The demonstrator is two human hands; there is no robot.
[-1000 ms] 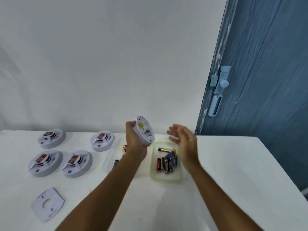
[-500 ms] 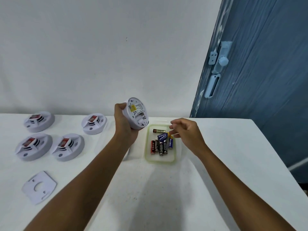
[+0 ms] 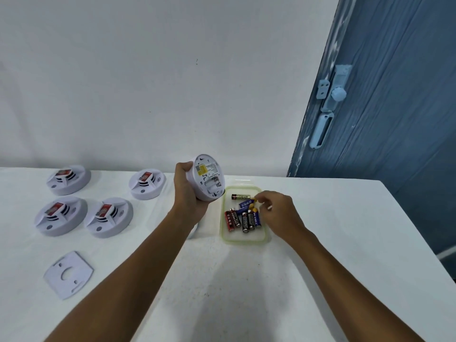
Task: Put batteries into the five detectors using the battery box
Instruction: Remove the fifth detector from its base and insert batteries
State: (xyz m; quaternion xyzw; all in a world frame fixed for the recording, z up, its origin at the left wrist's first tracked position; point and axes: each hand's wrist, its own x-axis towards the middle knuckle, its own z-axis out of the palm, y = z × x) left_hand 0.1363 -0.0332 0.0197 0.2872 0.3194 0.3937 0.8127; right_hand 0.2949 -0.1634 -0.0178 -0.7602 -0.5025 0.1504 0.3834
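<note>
Right hand (image 3: 277, 213) has dipped into battery box (image 3: 244, 239), pinching a battery (image 3: 246, 203); left hand (image 3: 188, 191) grips detector (image 3: 208, 177).

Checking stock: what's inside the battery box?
The battery box holds about seven loose batteries. The right hand covers its right side, hiding any there.

One white round detector (image 3: 208, 177) was held tilted, back side showing, beside the green-rimmed battery box (image 3: 244, 239) of batteries (image 3: 243, 217), four detectors (image 3: 85, 201) lying left.

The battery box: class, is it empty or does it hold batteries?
Holds batteries. Several lie loose inside the battery box; the right hand reaches in.
</note>
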